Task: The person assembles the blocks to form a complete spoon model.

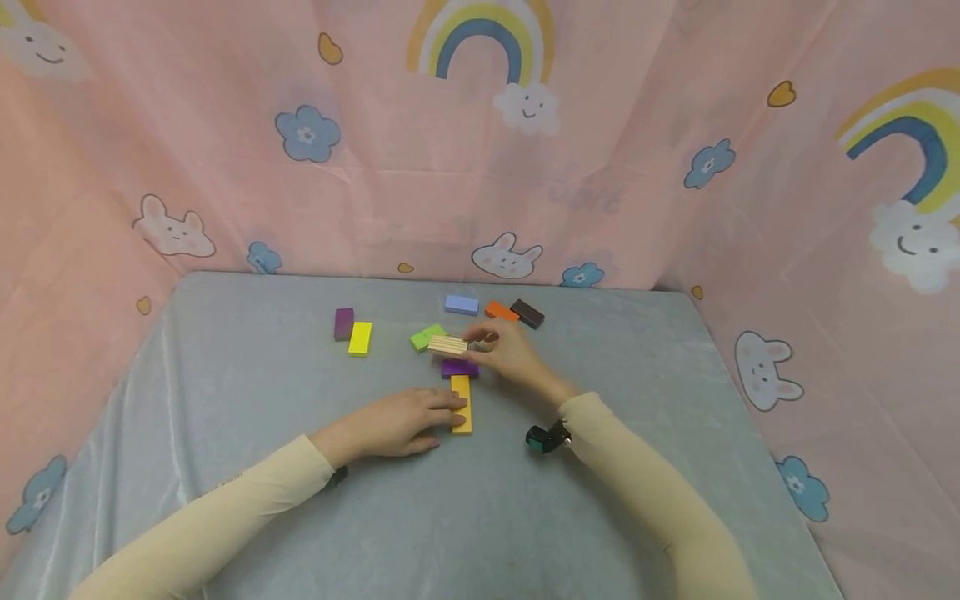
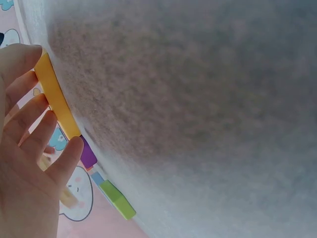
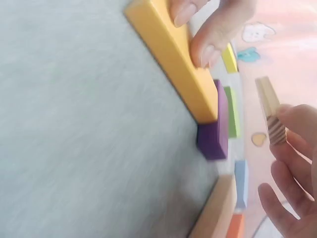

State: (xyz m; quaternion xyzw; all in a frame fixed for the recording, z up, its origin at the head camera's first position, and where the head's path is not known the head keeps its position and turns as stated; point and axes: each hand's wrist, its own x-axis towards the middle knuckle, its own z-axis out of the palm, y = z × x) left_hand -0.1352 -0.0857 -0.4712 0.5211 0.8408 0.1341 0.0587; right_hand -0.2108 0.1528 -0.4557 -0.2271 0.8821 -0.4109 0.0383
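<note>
R hand (image 1: 513,354) pinches striped wood block (image 1: 448,345) by one end, midair nr purple block (image 1: 460,369); L hand (image 1: 403,419), fingers loosely out, rests on amber block (image 1: 468,412). Prob. best: light L touch, steady R pinch.

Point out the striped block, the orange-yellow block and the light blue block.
striped block (image 1: 447,345): head view, middle of its striped face
orange-yellow block (image 2: 58,98): left wrist view, midway along its visible long face
light blue block (image 1: 461,304): head view, middle of its upper face

Grey table (image 1: 450,517) (cloth-covered) carries coloured blocks (image 1: 360,339).
</note>
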